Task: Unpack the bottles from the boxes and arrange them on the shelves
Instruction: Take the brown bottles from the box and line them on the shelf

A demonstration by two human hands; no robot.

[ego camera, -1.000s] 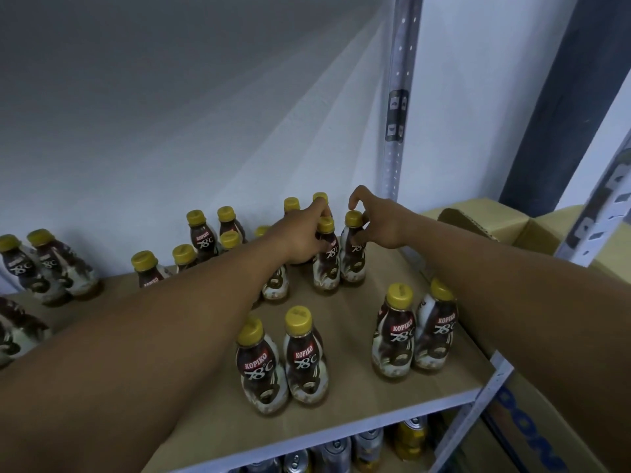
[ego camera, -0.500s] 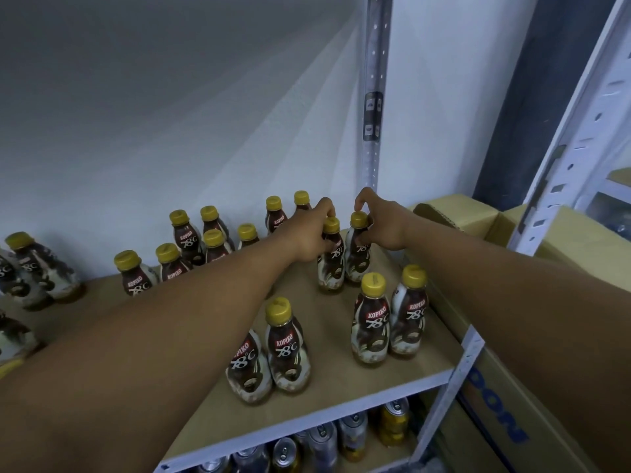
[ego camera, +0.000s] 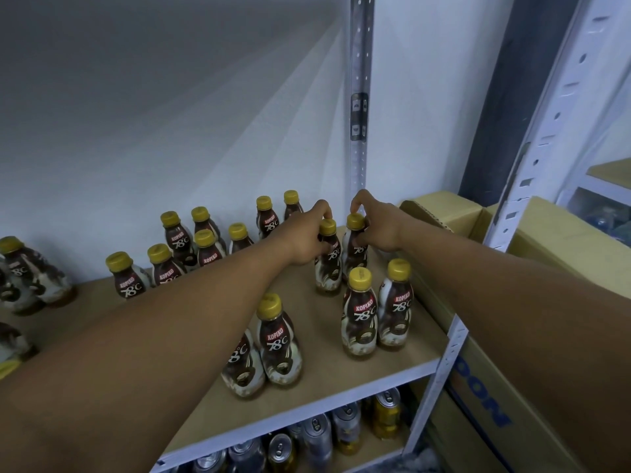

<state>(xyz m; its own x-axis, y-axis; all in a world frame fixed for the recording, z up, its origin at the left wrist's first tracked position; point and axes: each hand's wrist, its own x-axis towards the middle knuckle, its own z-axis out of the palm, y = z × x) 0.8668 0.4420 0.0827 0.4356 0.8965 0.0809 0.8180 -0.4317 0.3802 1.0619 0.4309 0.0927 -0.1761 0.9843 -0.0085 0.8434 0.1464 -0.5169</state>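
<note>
While the left hand [ego camera: 309, 241] grips the neck of a yellow-capped brown plastic bottle [ego camera: 328, 271], the right hand [ego camera: 379, 231] pinches the twin bottle [ego camera: 355, 264] beside it: likely light, stiff, tippy.

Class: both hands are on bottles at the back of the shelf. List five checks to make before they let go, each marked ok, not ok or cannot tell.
1. Left hand grips left bottle: ok.
2. Right hand holds right bottle at its cap: ok.
3. Both bottles upright: ok.
4. Both bases flat on the shelf: cannot tell, right base hidden.
5. Front pair clear of both arms: ok.
</note>
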